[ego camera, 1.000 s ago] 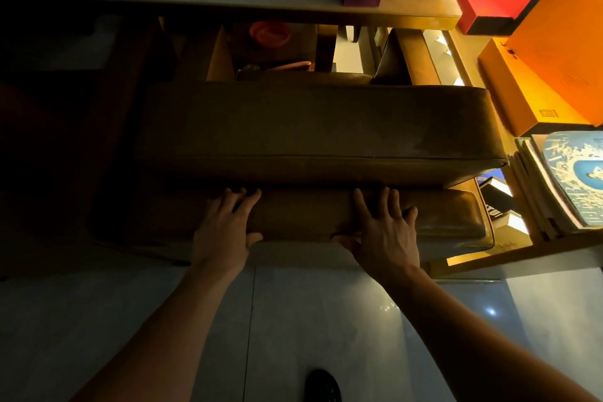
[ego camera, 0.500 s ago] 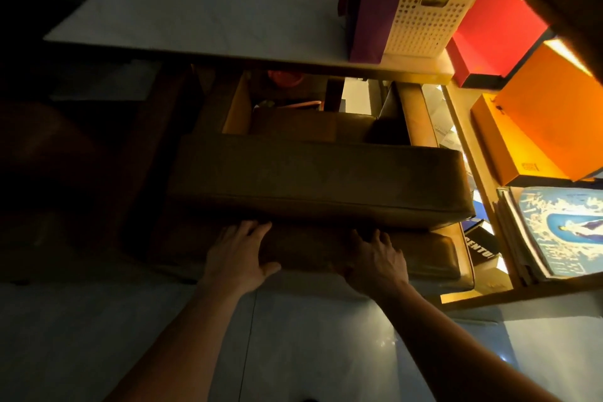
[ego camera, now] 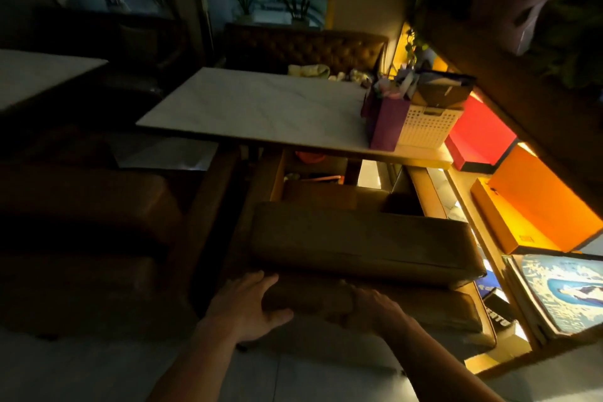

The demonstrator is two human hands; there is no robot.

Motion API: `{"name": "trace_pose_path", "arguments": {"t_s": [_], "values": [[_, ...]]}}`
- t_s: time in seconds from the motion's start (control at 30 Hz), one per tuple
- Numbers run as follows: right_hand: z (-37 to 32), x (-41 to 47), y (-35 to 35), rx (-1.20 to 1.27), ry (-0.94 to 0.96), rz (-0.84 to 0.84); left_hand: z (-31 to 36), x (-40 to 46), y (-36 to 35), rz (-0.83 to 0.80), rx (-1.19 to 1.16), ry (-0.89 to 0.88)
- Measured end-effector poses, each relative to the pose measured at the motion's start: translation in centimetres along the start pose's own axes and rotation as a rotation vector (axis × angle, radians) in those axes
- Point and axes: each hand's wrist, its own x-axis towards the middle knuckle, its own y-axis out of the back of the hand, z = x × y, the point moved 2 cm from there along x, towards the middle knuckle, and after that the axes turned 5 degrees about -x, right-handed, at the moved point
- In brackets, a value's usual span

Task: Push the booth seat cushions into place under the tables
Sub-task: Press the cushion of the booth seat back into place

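A long brown leather seat cushion (ego camera: pixel 359 240) lies on top of a lower brown cushion (ego camera: pixel 434 307), both in front of and partly under the white marble table (ego camera: pixel 261 104). My left hand (ego camera: pixel 243 303) rests with straight fingers against the front face of the lower cushion. My right hand (ego camera: pixel 375 307) presses the same face a little to the right; its fingers are in shadow and look bent over the cushion's edge.
A purple bag (ego camera: pixel 385 121) and a white perforated basket (ego camera: pixel 427 126) stand on the table's right end. Red (ego camera: pixel 476 137) and orange boxes (ego camera: pixel 541 202) and a blue-white picture (ego camera: pixel 561 294) fill lit shelves at right. Another dark booth seat (ego camera: pixel 85 206) lies at left. Pale tiled floor (ego camera: pixel 293 378) below.
The camera has tilted up and pulled back, so the table top and the room behind have come into view. Both hands stay on the lower cushion's front face.
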Motion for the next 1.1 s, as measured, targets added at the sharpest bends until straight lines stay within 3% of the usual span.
{"name": "trace_pose_path", "arguments": {"t_s": [0.57,0.93,1.1], "values": [[-33.7,-5.7,-1.1,-0.08,0.134,0.174,-26.7,-15.4,13.8,0.216,0.021,-0.02],[-53.6,1.9,-4.0,-0.149,0.312,0.217,-46.5,-17.0,17.4,0.536,-0.045,0.103],[-63.6,8.1,-5.3,-0.149,0.339,0.193,-57.1,-17.0,20.2,0.604,-0.053,0.217]]}}
